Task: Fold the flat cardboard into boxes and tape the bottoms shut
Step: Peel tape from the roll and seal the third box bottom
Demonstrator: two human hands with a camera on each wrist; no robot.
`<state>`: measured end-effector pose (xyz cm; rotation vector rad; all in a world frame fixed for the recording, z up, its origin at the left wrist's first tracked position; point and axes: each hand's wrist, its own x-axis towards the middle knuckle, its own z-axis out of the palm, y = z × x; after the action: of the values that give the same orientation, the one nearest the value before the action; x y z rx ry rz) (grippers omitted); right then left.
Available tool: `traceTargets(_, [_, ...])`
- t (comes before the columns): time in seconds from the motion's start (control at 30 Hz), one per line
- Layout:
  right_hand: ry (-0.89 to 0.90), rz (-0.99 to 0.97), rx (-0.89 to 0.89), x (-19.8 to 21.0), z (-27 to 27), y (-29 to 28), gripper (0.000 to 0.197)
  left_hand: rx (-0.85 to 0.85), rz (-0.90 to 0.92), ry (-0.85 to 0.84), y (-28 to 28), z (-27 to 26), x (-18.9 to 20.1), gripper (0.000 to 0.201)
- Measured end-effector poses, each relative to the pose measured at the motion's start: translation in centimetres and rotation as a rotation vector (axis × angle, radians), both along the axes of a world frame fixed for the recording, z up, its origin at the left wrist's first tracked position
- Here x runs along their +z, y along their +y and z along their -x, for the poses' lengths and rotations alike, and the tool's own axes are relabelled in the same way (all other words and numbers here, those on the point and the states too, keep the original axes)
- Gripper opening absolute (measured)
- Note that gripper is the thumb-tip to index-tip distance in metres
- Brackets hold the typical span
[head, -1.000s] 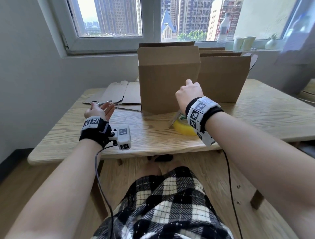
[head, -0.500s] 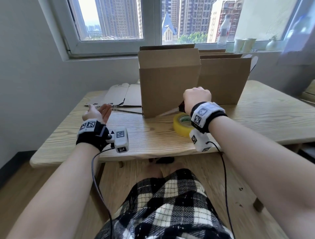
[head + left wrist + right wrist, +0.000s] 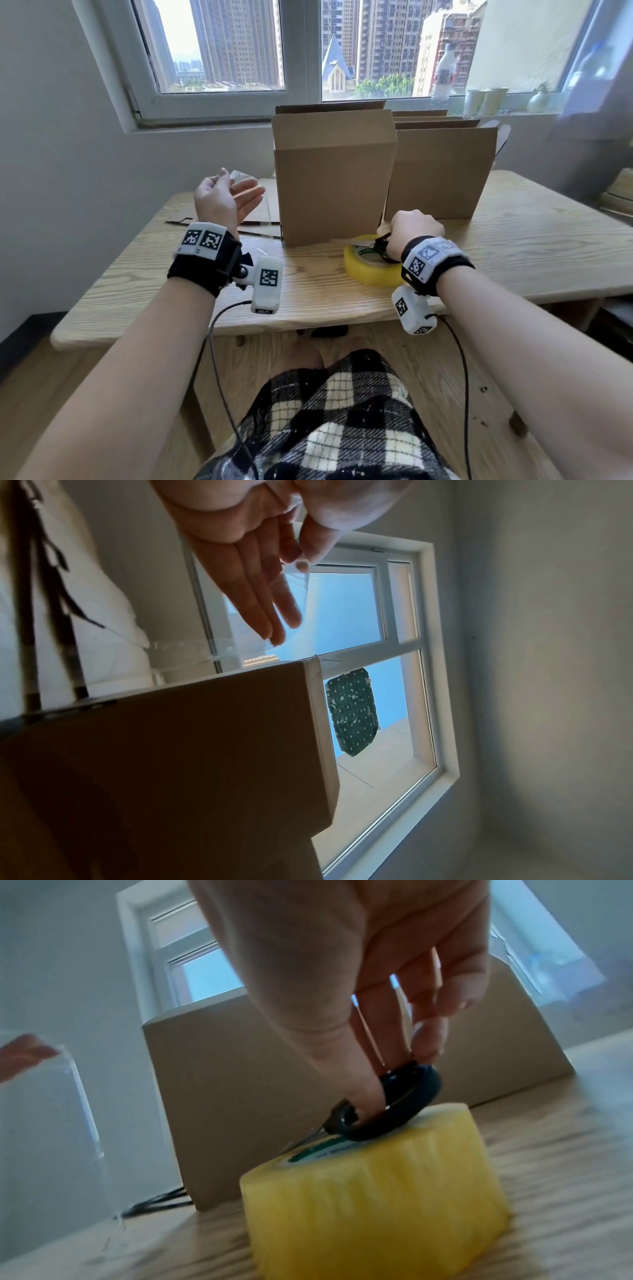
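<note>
A folded cardboard box (image 3: 334,178) stands upright on the wooden table (image 3: 513,253), with a second box (image 3: 442,171) behind it to the right. My left hand (image 3: 222,198) is raised left of the box, palm up. Its thumb pinches a strip of clear tape (image 3: 296,588) against otherwise straight fingers (image 3: 260,596); the strip (image 3: 241,177) hangs down. My right hand (image 3: 414,229) grips the black handles of scissors (image 3: 394,1104), thumb through one ring. The scissors (image 3: 380,248) rest on top of the yellow tape roll (image 3: 370,270), which lies flat before the box (image 3: 274,1096).
Flat cardboard sheets (image 3: 260,212) lie on the table behind my left hand. A bottle (image 3: 443,73), cups (image 3: 484,101) and a small vase (image 3: 537,101) stand on the window sill. A wall runs close along the table's left side.
My left hand has lifted off the table with the tape strip. My right hand has come down and toward me with the scissors onto the tape roll.
</note>
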<state>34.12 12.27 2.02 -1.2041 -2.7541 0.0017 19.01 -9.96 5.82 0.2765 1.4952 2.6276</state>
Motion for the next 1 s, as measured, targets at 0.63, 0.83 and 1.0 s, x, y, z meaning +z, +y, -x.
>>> traceTargets(0.63, [0.369, 0.873, 0.279, -3.7, 7.0, -9.2, 0.047, 0.222, 0.697, 0.635, -0.8, -3.9, 3.2, 0.024])
traceTargets(0.83, [0.533, 1.482, 0.104, -5.1, 8.6, -12.5, 0.050, 0.291, 0.674, 0.732, -2.2, -4.7, 3.7, 0.021])
traceTargets(1.0, [0.574, 1.745, 0.093, -4.7, 8.1, -13.5, 0.049, 0.247, 0.567, 0.784, -2.2, -5.7, 5.5, 0.023])
